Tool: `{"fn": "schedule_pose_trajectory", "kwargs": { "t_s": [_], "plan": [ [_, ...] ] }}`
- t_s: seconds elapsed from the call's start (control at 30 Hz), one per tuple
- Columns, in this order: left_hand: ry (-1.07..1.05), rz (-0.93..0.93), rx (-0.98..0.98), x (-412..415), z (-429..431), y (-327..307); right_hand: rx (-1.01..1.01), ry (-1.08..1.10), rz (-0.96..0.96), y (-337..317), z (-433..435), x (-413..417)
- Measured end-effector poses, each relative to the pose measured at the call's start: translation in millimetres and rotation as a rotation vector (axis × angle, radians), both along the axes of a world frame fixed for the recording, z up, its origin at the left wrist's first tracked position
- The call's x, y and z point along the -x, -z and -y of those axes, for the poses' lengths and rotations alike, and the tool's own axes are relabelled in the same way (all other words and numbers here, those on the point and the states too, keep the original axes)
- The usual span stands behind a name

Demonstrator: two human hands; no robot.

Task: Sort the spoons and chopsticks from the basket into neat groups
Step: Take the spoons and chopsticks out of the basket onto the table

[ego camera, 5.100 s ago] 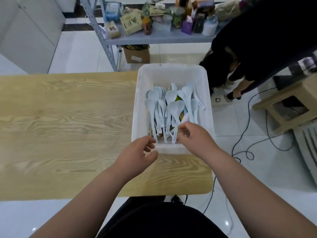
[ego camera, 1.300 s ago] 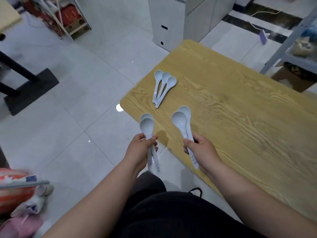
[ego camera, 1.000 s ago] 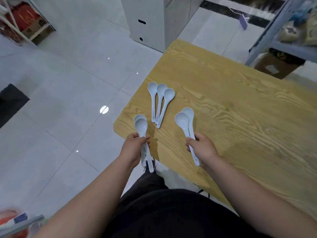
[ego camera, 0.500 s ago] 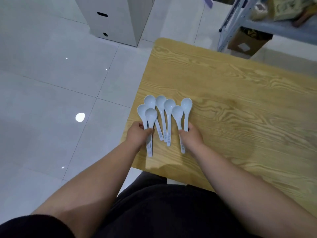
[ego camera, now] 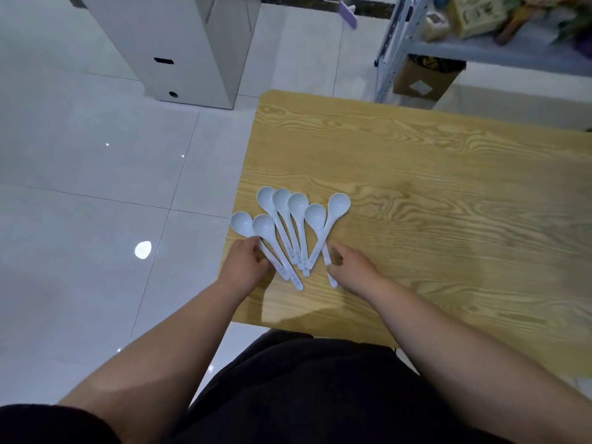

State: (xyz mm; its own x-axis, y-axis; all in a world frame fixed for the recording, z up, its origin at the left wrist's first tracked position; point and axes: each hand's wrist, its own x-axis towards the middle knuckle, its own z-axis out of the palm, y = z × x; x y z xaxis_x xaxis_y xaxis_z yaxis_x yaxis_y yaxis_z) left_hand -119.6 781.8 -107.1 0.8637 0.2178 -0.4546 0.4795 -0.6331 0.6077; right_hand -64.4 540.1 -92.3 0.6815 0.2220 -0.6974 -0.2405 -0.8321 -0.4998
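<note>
Surface: light wood-grain table (ego camera: 416, 187), seen from its left near corner. Glossy white floor tiles (ego camera: 96, 187) to the left. White cabinet (ego camera: 179, 43) beyond the tiles. Metal shelf rack (ego camera: 394, 43) behind the table, cardboard box (ego camera: 423, 80) under it, shelf contents too blurred to read.

Spoons (ego camera: 298, 219): seven white ones lying flat on the table near that corner. They are fanned, with bowls away from the person and handles converging toward them. The leftmost bowl sits right at the table's left edge. The two rightmost spoons cross at the handles.

Left hand (ego camera: 245, 267): low over the table edge, fingers curled round the handles of the two leftmost spoons, gripping them. Handle ends stick out past the fingers.

Right hand (ego camera: 352, 267): on the table just right of the fan, fingers loosely curled, fingertips at one handle of the crossed pair. Can't tell if it pinches the handle or only touches it.

Both forearms bare, reaching in from the bottom of the view.
</note>
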Motion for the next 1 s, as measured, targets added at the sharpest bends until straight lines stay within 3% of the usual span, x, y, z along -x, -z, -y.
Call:
{"fn": "schedule_pose_trajectory", "kwargs": {
  "t_s": [0.1,0.17,0.47,0.6,0.77,1.0],
  "plan": [
    [-0.110,0.051,-0.026,3.0,3.5,-7.6,0.038,0.013,-0.006,-15.2,31.9,16.1],
    [-0.119,0.077,0.058,8.7,16.1,-15.5,0.029,0.030,0.004,-28.4,57.7,32.0],
    [0.589,0.011,0.334,54.6,166.8,-61.9,-0.128,0.290,0.164,-84.3,194.3,142.6],
    [0.677,0.044,0.364,66.5,259.4,-88.3,-0.209,0.413,0.248,-94.5,262.5,191.3],
    [0.613,0.058,0.389,93.2,357.3,-109.2,-0.288,0.479,0.293,-102.3,349.1,249.8],
    [0.761,0.009,0.344,107.9,469.1,-125.5,-0.303,0.630,0.335,-105.9,445.4,289.0]
  ]
}}
